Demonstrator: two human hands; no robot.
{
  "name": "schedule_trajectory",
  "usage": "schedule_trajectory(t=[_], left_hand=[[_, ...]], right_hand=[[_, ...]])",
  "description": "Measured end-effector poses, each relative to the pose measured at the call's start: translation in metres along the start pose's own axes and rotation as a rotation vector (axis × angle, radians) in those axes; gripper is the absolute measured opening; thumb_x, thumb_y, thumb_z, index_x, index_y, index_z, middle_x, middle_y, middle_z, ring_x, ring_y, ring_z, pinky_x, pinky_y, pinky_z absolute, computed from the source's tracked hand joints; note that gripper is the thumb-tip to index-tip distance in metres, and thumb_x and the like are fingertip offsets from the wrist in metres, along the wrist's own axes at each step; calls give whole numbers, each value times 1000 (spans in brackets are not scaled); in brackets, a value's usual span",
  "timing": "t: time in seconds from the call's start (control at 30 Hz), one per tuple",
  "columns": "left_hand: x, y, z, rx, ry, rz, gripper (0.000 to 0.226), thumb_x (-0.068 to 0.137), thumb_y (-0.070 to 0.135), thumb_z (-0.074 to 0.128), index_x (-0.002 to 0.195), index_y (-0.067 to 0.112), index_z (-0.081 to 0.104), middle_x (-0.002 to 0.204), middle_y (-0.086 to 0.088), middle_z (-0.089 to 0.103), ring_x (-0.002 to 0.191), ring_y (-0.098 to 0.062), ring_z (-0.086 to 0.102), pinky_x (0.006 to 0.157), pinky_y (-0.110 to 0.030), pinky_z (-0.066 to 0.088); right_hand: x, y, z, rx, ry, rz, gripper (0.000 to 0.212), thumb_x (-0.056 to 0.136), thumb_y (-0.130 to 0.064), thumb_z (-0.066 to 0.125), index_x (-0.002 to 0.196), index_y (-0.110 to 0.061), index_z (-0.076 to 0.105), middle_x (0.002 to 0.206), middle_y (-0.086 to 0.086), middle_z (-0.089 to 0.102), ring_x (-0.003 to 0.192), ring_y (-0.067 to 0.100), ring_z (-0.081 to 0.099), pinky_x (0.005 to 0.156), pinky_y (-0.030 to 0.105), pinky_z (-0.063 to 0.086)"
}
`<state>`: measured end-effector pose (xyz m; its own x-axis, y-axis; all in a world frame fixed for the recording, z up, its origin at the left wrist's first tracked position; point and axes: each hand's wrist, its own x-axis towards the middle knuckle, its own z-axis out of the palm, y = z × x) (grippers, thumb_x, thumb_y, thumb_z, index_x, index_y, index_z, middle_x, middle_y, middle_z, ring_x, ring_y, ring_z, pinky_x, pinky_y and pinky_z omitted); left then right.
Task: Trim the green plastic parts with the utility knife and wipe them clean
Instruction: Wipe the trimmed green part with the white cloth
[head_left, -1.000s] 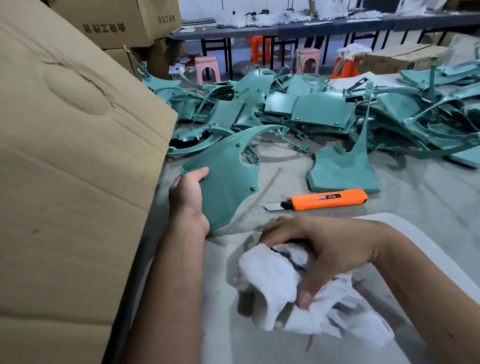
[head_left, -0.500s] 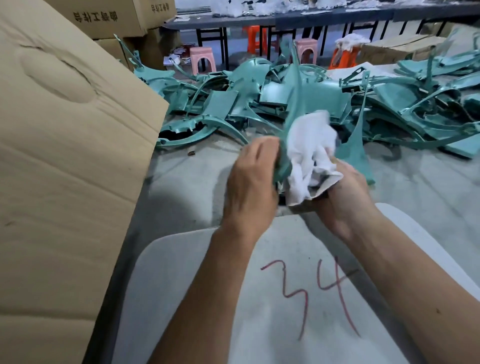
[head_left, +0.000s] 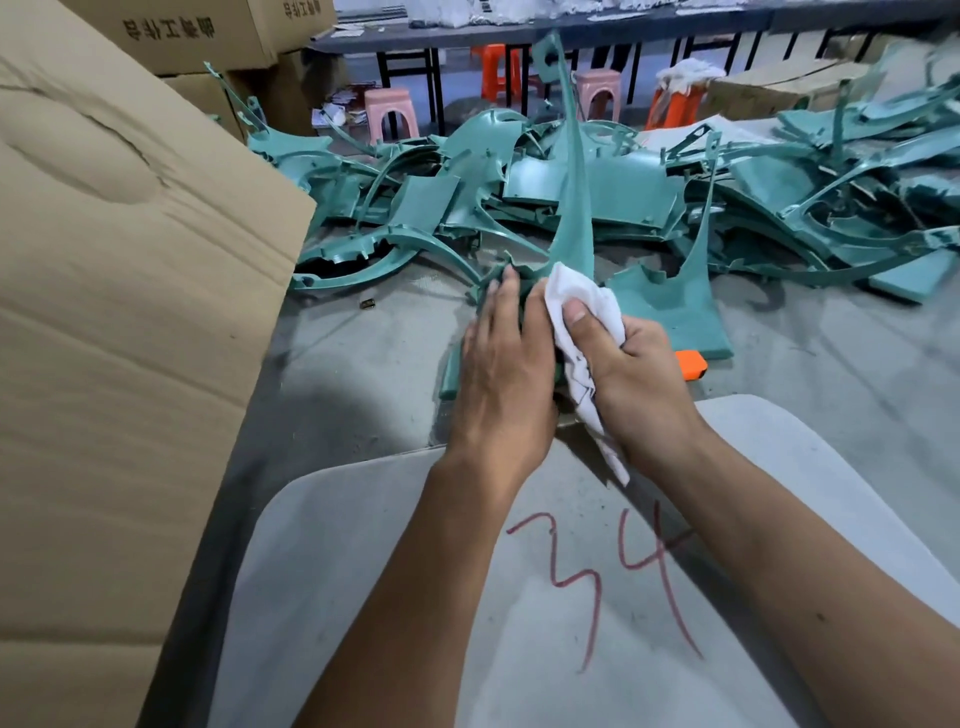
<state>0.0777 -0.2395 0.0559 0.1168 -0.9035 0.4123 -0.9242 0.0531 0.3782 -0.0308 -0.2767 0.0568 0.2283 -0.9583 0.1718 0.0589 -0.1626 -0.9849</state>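
Holding one green part (head_left: 574, 208) upright over the counter (head_left: 353, 374), I have it between both hands. My left hand (head_left: 506, 374) lies against its lower section, fingers straight and together, fingertips up at the ragged edge; whether the thumb wraps behind I cannot tell. My right hand (head_left: 631, 374) grips a white rag (head_left: 582, 306), fingers curled round it, thumb pressing the cloth onto the part's face. A loose tail of rag hangs below the hand, down to the grey board (head_left: 415, 597) marked "34" in red that lies at the near edge of the counter.

The part's narrow arm rises and ends high in view against the far tables. Its base is hidden behind my hands.

The knife (head_left: 691, 365), orange, lies on the counter just right of my right hand; only its end shows, the blade hidden. Touching or just behind it lies a flat green panel (head_left: 670, 306).

Beyond, a pile of green parts (head_left: 779, 197) runs across the counter from left to right. A small dark object (head_left: 368, 303) lies alone on the counter near the pile; what it is cannot be told.

A large cardboard sheet (head_left: 130, 312) stands along the left. Boxes (head_left: 197, 31) are stacked behind it. Pink and orange stools (head_left: 390, 111) stand on the floor beyond.
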Motion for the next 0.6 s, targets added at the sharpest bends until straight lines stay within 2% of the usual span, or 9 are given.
schedule_trajectory(t=[0.07,0.13,0.23,0.3,0.4,0.5,0.6], left_hand=[[2,2,-2,-34,-33,36,79,89,-4,59,157,13,22,168,-14,16,155,-29,16,124,-46,23],[2,3,-4,-87,-53,103,77,91,-3,62,158,16,29,166,-9,24,154,-25,22,124,-44,23],[0,7,-6,-198,-63,252,76,87,-13,60,155,15,38,161,-2,36,152,-19,28,124,-43,26],[1,10,-7,-261,-49,314,74,83,-19,58,149,14,49,155,1,46,148,-19,37,121,-42,31],[0,11,-7,-273,-13,349,70,80,-19,58,141,15,59,145,1,57,142,-20,47,116,-42,36],[-2,9,-8,-225,86,323,63,81,-17,55,136,13,64,139,-2,63,139,-25,49,112,-46,43],[-3,11,-9,-159,135,219,52,88,-5,52,138,9,60,142,-8,61,137,-27,49,111,-43,44]], right_hand=[[1,-1,-2,53,67,1,45,106,-30,57,76,4,57,59,9,46,51,18,41,47,23,32],[3,-4,-7,136,133,17,43,107,-28,56,81,6,60,64,13,55,54,20,50,51,23,39],[6,-12,-22,322,230,43,36,107,-26,55,86,1,65,62,6,69,51,16,66,48,23,51],[9,-14,-33,313,292,16,35,107,-26,56,90,3,65,59,2,70,50,12,67,46,21,52],[16,-12,-41,203,355,2,38,107,-29,57,80,-2,65,57,0,67,51,11,64,51,21,51],[16,-11,-36,135,341,25,40,106,-32,57,82,-2,65,63,5,66,57,16,62,58,27,50],[5,-12,-19,150,189,55,40,107,-29,55,73,-7,60,49,-3,59,42,7,55,43,16,42]])
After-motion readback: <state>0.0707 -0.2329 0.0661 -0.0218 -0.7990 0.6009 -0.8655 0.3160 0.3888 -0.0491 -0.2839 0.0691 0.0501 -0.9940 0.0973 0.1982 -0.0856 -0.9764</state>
